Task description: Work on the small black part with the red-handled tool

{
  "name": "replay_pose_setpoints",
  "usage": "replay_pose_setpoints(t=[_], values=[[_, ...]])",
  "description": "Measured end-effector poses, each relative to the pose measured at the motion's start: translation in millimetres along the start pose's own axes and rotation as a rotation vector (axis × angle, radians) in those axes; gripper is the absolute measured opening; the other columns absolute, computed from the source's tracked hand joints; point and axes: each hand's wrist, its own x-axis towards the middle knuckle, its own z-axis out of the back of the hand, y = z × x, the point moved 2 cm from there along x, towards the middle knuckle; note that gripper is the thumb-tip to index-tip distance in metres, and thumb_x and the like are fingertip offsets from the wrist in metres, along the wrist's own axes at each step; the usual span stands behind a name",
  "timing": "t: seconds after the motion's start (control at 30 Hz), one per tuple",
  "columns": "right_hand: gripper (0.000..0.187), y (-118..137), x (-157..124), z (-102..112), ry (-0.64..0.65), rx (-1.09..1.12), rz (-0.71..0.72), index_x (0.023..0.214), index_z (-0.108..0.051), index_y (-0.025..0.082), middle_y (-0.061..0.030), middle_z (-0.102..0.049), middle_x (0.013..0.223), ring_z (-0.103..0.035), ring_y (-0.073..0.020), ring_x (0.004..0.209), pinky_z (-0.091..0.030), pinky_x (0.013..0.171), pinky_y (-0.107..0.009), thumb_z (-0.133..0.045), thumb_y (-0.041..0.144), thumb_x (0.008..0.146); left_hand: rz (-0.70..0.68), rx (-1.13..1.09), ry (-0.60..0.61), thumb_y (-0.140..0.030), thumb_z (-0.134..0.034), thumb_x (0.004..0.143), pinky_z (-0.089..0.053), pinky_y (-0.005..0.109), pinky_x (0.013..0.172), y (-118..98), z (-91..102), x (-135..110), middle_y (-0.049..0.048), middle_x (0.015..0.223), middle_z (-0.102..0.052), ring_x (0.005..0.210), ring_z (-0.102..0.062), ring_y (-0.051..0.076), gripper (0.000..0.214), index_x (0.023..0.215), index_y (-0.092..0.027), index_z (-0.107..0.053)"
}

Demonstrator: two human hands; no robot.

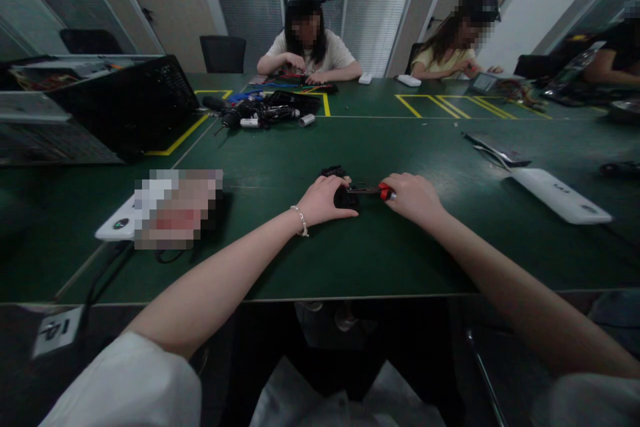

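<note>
My left hand [326,199], with a bead bracelet on the wrist, is curled over a small black part [344,196] lying on the green table [350,253]. My right hand [411,195] is closed round a red-handled screwdriver [384,191], whose dark shaft points left into the black part. Both hands rest on the table a little beyond its near edge. Another small black piece [333,171] lies just behind my left hand.
A white device [560,195] and a dark flat strip [497,149] lie at the right. A white device [117,223] sits at the left, with an open black case [125,103] behind it. A heap of black parts [265,110] lies mid-table. Three people sit at the far side and right.
</note>
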Motion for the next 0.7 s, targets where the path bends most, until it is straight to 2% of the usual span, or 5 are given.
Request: replay_pose_setpoints(t=[0.2, 0.47, 0.7], values=[[0.023, -0.4, 0.1, 0.3, 0.002, -0.013, -0.002, 0.092, -0.065, 0.019, -0.0069, -0.066, 0.087, -0.056, -0.0201, 0.075, -0.034, 0.062, -0.031, -0.048, 0.024, 0.077, -0.006, -0.009, -0.004, -0.053, -0.072, 0.067, -0.038, 0.043, 0.099, 0.3, -1.0, 0.4, 0.0088, 0.121, -0.058, 0.111, -0.053, 0.028, 0.055, 0.106, -0.018, -0.055], [0.024, 2.5, -3.2, 8.2, -0.075, -0.070, 0.052, 0.095, -0.064, 0.016, -0.0095, -0.065, 0.090, -0.054, -0.0228, 0.080, -0.034, 0.066, -0.033, -0.049, 0.020, 0.076, -0.014, -0.006, -0.004, -0.054, -0.071, 0.067, -0.038, 0.043, 0.099, 1.9, -1.8, 0.9, 0.0087, 0.121, -0.058, 0.111, -0.052, 0.028, 0.055, 0.106, -0.018, -0.055], [0.025, 1.8, -3.1, 6.3, -0.059, -0.042, 0.045, 0.096, -0.064, 0.016, -0.0092, -0.065, 0.092, -0.054, -0.0231, 0.082, -0.035, 0.068, -0.034, -0.052, 0.022, 0.075, -0.001, -0.011, 0.015, -0.054, -0.071, 0.067, -0.038, 0.043, 0.098, 0.4, 0.6, 0.0, 0.0091, 0.122, -0.057, 0.112, -0.052, 0.028, 0.056, 0.107, -0.018, -0.055]])
